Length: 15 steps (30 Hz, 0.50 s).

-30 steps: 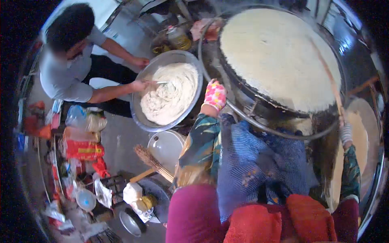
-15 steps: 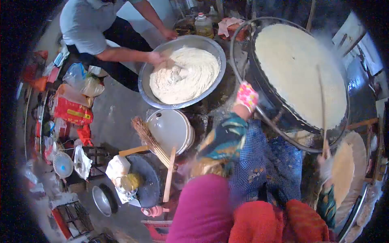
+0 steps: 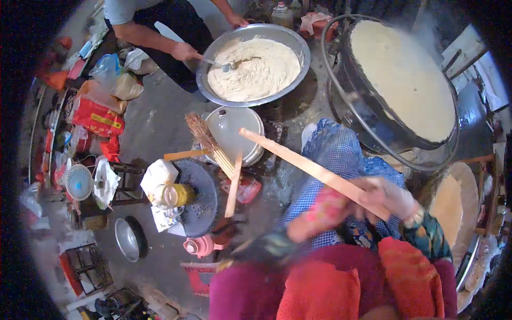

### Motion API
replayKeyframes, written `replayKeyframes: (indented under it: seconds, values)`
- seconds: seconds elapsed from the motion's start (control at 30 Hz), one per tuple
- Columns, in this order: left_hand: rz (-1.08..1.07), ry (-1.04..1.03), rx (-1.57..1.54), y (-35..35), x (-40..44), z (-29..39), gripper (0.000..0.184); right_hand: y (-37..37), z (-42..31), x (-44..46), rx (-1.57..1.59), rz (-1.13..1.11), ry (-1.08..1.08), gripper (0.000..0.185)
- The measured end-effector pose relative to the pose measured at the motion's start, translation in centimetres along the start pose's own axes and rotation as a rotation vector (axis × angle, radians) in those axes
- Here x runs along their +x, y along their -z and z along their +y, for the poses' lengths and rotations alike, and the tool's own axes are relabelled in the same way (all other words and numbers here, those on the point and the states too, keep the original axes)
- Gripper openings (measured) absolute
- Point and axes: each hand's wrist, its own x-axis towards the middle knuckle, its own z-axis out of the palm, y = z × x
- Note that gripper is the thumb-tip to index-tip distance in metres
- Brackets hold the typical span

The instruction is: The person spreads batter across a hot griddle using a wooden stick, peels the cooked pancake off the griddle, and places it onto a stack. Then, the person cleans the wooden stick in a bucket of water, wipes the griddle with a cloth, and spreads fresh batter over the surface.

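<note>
My right hand (image 3: 388,196) is closed around the lower end of a flat wooden stick (image 3: 298,161), above my checked blue lap. The stick slants up and left, its far tip over a white bucket (image 3: 234,130). My left hand (image 3: 326,208), in a pink patterned covering, is beside the stick near my right hand. Motion smears it and its fingers are hard to make out. Ahead on the right is a big round griddle (image 3: 400,80) covered by a pale layer of batter, with a metal hoop (image 3: 341,88) around it.
Another person's hand (image 3: 186,52) holds a utensil in a metal basin (image 3: 290,90) of thick batter. A straw brush (image 3: 205,138) and a wooden strip (image 3: 233,186) lean at the bucket. A round tray (image 3: 453,208) stands at right, a dark round stool (image 3: 200,213) at left.
My right hand has come from the griddle's edge to my lap, bringing a stick. My left hand has left the hoop and moved down beside it. The view has shifted.
</note>
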Motion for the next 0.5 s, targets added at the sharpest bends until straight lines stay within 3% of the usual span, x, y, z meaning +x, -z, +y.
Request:
replayKeyframes:
  seconds: [0.07, 0.1, 0.13, 0.17, 0.2, 0.27, 0.33, 0.37, 0.4, 0.47, 0.5]
  values:
    - [0.311, 0.252, 0.144, 3.0, -4.5, -2.2, 0.025, -1.2, -0.2, 4.7, 0.281, 0.015, 0.185, 0.053]
    - [0.439, 0.439, 0.202, 2.9, -8.5, -5.3, 0.03, -2.0, -0.5, 7.7, 0.298, -0.013, 0.28, 0.058]
    - [0.68, 0.539, 0.032, 3.4, -11.2, -7.0, 0.032, -2.9, -1.1, 10.8, 0.318, -0.038, 0.376, 0.064]
    - [0.871, 0.633, -0.582, 5.0, -12.2, -6.3, 0.039, -4.0, -2.1, 13.5, 0.252, -0.011, 0.301, 0.058]
    - [0.9, 0.83, -0.268, 6.8, -13.5, -6.6, 0.049, -5.2, -2.7, 16.0, 0.191, 0.018, 0.224, 0.053]
    - [0.931, 0.918, -0.154, 8.9, -17.3, -9.2, 0.058, -7.2, 1.2, 24.1, -0.137, 0.182, 0.505, 0.042]
    - [1.193, 0.586, 0.48, 9.5, -15.1, -10.3, 0.06, -8.4, 1.5, 26.8, -0.551, 0.345, 0.529, 0.036]
    - [1.114, 0.44, 0.539, 10.3, -14.1, -9.7, 0.058, -8.5, 1.1, 26.3, -0.627, 0.28, 0.611, 0.042]
    - [1.032, 0.3, 0.566, 10.9, -14.8, -13.1, 0.046, -8.6, -0.2, 24.5, -0.688, 0.228, 0.49, 0.042]
    - [0.646, 0.061, 0.977, 12.5, -13.6, -13.3, 0.04, -8.7, 1.1, 24.4, -0.82, 0.28, 0.421, 0.04]
    - [0.722, 0.074, 0.757, 12.0, -12.1, -13.1, 0.035, -8.7, 1.9, 23.8, -0.75, 0.418, 0.567, 0.035]
